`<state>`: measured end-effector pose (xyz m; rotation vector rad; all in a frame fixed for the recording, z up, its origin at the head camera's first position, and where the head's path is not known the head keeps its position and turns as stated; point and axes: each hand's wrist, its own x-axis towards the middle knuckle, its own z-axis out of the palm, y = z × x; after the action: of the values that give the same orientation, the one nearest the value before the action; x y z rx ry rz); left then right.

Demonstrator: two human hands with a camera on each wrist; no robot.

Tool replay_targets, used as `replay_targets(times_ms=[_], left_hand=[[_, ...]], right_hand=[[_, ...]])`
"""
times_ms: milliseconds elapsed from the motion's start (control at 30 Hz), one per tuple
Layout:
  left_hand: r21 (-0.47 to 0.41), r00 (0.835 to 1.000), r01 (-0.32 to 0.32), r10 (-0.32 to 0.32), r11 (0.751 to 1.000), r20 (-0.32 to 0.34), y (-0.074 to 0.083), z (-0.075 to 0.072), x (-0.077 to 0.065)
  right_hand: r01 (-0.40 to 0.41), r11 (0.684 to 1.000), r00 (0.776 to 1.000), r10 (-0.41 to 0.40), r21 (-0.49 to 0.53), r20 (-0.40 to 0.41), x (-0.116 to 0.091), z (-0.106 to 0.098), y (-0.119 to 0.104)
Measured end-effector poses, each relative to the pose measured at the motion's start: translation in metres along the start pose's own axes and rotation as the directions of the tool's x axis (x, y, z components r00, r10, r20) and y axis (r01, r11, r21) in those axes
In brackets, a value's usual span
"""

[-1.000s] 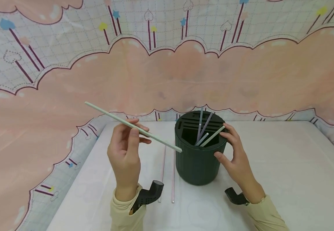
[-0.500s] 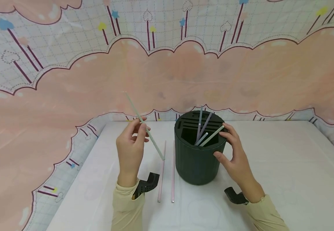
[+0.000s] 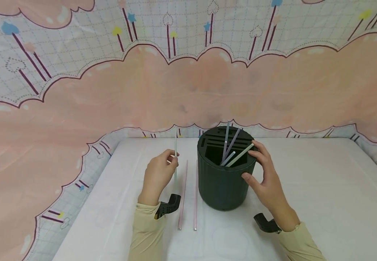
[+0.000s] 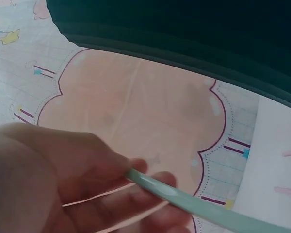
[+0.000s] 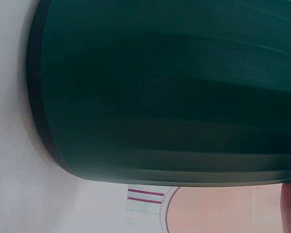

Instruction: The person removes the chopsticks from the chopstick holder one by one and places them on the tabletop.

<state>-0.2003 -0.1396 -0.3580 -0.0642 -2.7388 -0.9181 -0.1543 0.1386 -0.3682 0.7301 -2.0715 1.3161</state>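
My left hand (image 3: 159,175) pinches a pale green straw (image 3: 175,174) between thumb and fingers, left of a dark green knife holder (image 3: 225,192). The straw stands nearly upright in the head view; its glossy length (image 4: 184,199) shows close in the left wrist view. The holder has a slotted top with a wider opening in front. Leaning out of that opening are several straws, among them a light green one (image 3: 239,155) and a purple one (image 3: 233,140). On the holder's right side my right hand (image 3: 268,177) grips it, fingers at the rim and thumb against the wall.
Two pink straws (image 3: 182,195) lie side by side on the white table (image 3: 322,195) between my left hand and the holder. Black wrist cameras (image 3: 168,206) sit at both cuffs. A patterned peach cloth (image 3: 126,98) hangs behind the table.
My left hand has moved right and lower, turning the green straw from a slant to nearly upright. My right hand and the holder stay where they were.
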Motion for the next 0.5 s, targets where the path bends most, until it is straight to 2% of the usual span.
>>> replay_targets(times_ms=[300, 500], left_hand=[[0.034, 0.995, 0.015, -0.018, 0.999, 0.093, -0.009, 0.009, 0.001], [0.053, 0.982, 0.087, -0.094, 0.995, 0.162, -0.022, 0.023, 0.004]], right_hand=[[0.02, 1.0, 1.0, -0.019, 0.002, -0.008, -0.001, 0.0, 0.004], [-0.014, 1.0, 1.0, 0.014, -0.005, 0.011, -0.008, 0.001, 0.024]])
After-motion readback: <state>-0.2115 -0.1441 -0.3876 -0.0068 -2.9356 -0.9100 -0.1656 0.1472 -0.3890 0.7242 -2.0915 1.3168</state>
